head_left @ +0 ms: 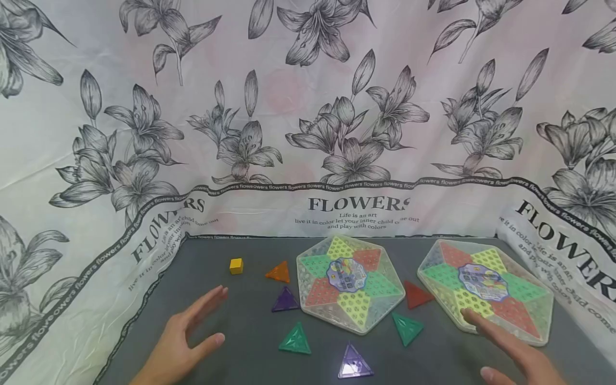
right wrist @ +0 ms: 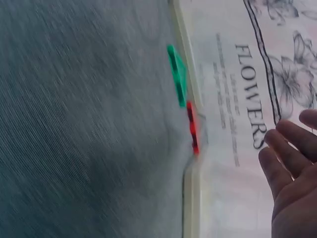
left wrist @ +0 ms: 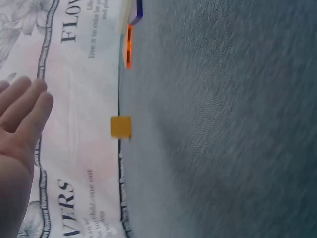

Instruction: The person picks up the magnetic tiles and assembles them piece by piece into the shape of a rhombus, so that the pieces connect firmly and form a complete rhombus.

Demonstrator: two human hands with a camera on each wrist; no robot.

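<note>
Free tabletop (head_left: 252,321) beside left fingers (head_left: 203,306), yellow cube (head_left: 236,266) ahead, right hexagonal board (head_left: 491,283) beyond right fingers (head_left: 502,338)

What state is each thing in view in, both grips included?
Left grip: raised, holding nothing
Right grip: raised, holding nothing
Cube: resting on one face
Orange triangle: lying flat
Far purple triangle: lying flat
Near purple triangle: flat, catching glare
Left green triangle: flat
Right green triangle: flat
Red triangle: flat, between the boards
Left board: flat, patterned side up
Right board: flat, patterned side up
</note>
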